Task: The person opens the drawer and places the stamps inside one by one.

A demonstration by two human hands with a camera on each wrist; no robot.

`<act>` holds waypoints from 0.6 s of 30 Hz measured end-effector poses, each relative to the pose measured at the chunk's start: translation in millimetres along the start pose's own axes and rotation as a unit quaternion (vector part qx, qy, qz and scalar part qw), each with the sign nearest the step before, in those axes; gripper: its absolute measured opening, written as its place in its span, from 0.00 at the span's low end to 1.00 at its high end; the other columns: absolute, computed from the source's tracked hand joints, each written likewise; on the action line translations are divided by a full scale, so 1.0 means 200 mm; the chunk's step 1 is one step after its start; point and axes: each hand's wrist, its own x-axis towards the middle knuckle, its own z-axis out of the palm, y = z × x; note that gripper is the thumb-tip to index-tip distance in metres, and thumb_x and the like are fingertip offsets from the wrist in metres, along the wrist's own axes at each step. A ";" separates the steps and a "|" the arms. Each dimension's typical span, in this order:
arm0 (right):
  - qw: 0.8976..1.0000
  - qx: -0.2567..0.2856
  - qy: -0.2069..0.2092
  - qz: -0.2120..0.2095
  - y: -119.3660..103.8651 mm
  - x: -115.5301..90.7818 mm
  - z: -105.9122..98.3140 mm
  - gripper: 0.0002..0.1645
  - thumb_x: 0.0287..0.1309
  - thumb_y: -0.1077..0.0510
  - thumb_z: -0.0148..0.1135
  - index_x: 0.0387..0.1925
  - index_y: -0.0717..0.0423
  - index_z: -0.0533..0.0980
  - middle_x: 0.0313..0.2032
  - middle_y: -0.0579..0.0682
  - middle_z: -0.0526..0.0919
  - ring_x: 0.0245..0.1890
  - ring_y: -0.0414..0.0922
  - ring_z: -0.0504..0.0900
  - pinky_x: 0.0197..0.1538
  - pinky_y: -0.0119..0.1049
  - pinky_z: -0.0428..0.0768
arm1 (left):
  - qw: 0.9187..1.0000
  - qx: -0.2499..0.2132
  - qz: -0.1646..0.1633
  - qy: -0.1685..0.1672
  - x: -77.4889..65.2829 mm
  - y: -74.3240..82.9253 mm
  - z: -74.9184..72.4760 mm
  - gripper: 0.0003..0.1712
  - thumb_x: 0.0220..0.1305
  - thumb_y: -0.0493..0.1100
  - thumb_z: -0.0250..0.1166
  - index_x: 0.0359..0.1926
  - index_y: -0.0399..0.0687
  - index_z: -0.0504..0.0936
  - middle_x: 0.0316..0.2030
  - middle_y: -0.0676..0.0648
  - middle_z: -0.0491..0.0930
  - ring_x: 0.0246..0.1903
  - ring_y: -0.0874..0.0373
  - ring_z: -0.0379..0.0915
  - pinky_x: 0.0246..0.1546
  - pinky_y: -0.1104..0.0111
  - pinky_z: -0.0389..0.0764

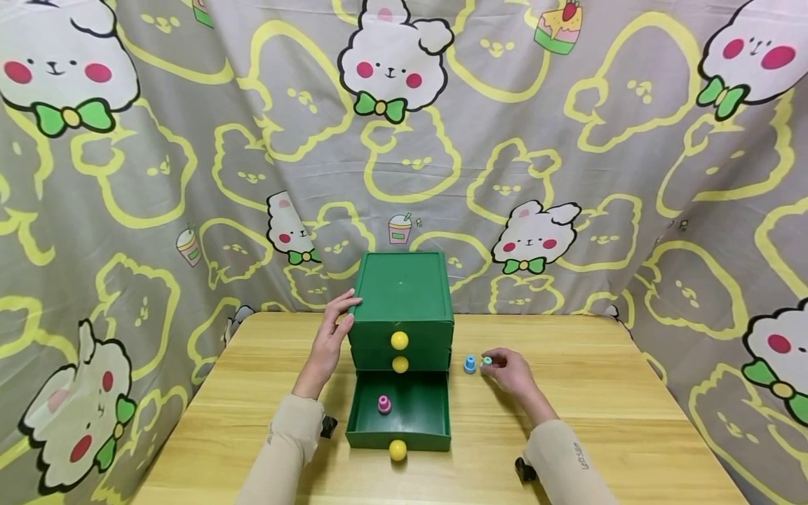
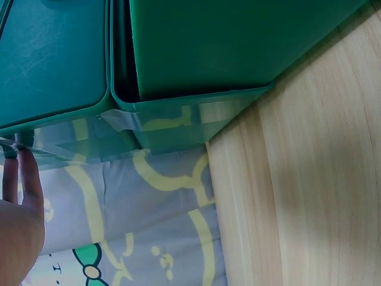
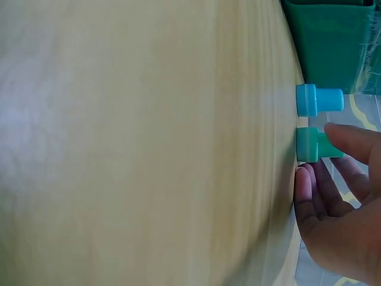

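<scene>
A green drawer cabinet (image 1: pixel 402 287) stands on the table, its bottom drawer (image 1: pixel 429 440) pulled out toward the front. Inside that drawer stands a small pink stepped plastic piece (image 1: pixel 384 405). My left hand (image 1: pixel 327 344) rests against the cabinet's upper left side with its fingers extended; in the left wrist view the fingers (image 2: pixel 30 182) touch its edge. To the right of the cabinet, my right hand (image 1: pixel 510 372) pinches a small green stepped piece (image 3: pixel 308 145) between thumb and fingers, its wide base at the tabletop. A matching blue piece (image 3: pixel 307 100) stands upright just beside it.
Round yellow knobs mark the drawers, such as the top knob (image 1: pixel 399 341) and the bottom knob (image 1: pixel 398 450). A patterned curtain (image 1: pixel 404 175) hangs behind and on both sides of the wooden table (image 1: pixel 568 344).
</scene>
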 end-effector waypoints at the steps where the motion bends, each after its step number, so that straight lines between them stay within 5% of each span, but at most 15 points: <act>1: 1.000 -0.002 0.001 -0.001 0.00 0.00 0.00 0.15 0.63 0.63 0.70 0.51 0.64 0.84 0.41 0.57 0.85 0.42 0.49 0.80 0.43 0.38 0.77 | 1.000 0.001 -0.001 0.000 0.00 0.00 0.00 0.20 0.82 0.40 0.48 0.69 0.47 0.73 0.78 0.48 0.58 0.71 0.58 0.58 0.68 0.51 0.60; 18: 0.999 0.032 0.005 -0.004 0.01 -0.02 -0.02 0.15 0.67 0.63 0.67 0.54 0.64 0.82 0.49 0.61 0.86 0.52 0.60 0.85 0.48 0.45 0.85 | 1.000 0.003 -0.001 0.003 0.00 0.00 0.00 0.21 0.81 0.37 0.48 0.69 0.44 0.72 0.78 0.45 0.58 0.71 0.56 0.58 0.68 0.45 0.59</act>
